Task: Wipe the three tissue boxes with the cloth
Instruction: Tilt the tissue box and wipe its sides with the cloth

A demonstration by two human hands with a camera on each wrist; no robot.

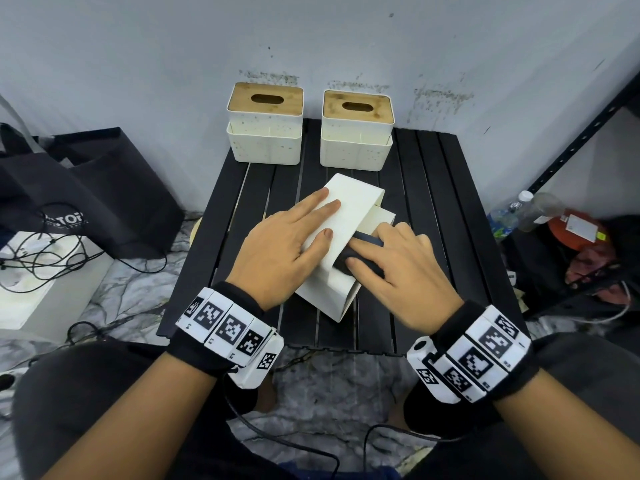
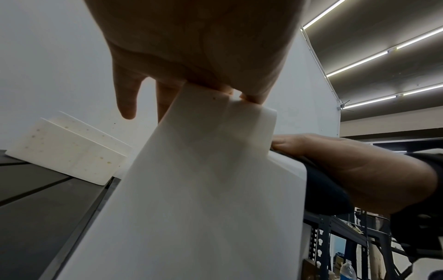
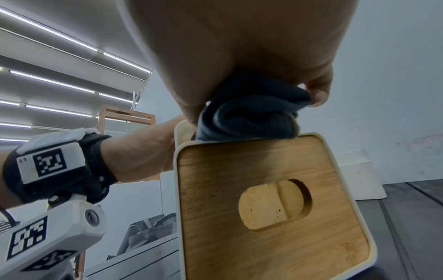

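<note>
Two white tissue boxes with bamboo lids stand upright at the back of the black slatted table (image 1: 433, 220), one on the left (image 1: 265, 133) and one on the right (image 1: 356, 140). A third box (image 1: 349, 209) lies tipped over at the table's middle, its bamboo lid (image 3: 263, 199) facing my right wrist. My left hand (image 1: 298, 233) rests flat on the box's upturned face, fingers straight. My right hand (image 1: 398, 261) grips a bunched dark cloth (image 3: 249, 111) and presses it against the box's right side, near the lid edge.
A black bag (image 1: 86, 188) and a white box (image 1: 52, 299) draped with cables sit on the floor to the left. A dark metal shelf (image 1: 568, 150) with plastic bottles (image 1: 512, 213) stands close on the right. The wall runs right behind the two back boxes.
</note>
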